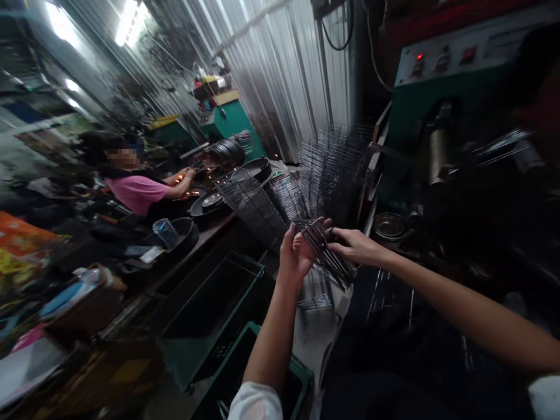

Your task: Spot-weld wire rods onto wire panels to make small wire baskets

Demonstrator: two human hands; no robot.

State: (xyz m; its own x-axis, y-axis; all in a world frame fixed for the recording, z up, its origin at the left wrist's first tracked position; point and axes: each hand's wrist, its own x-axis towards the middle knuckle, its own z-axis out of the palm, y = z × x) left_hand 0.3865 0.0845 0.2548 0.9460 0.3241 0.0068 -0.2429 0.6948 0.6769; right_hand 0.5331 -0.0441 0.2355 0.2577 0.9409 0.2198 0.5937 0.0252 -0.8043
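Left hand (297, 252): your palm is turned up and curled around the upper end of a bundle of metal rods (321, 248), thumb along one side, fingertips showing past the other.
Right hand (355, 245): your fingers touch the rods from the opposite side; you cannot tell here whether they pinch or only steady them.
Rod bundle: held up between your two hands, tilted, its lower end slanting down beneath your right hand.
Wire racks (335, 166): stacked upright just beyond your hands, with another rack stack (254, 201) leaning to their left.
Crates: a green crate (258, 269) stands left of your left forearm; a second crate (306, 373) sits nearer, partly behind that arm.
Surface (221, 228): runs along your left; a black basin (192, 236) holding a clear tub (166, 232) sits by its near edge, and a round pan (201, 209) lies farther along.
Co-worker (137, 192): in a pink top at the surface's far side, with orange sparks by the hands.
Machine (446, 73): green, to your right, its red light (420, 56) lit above a metal roller (437, 156).
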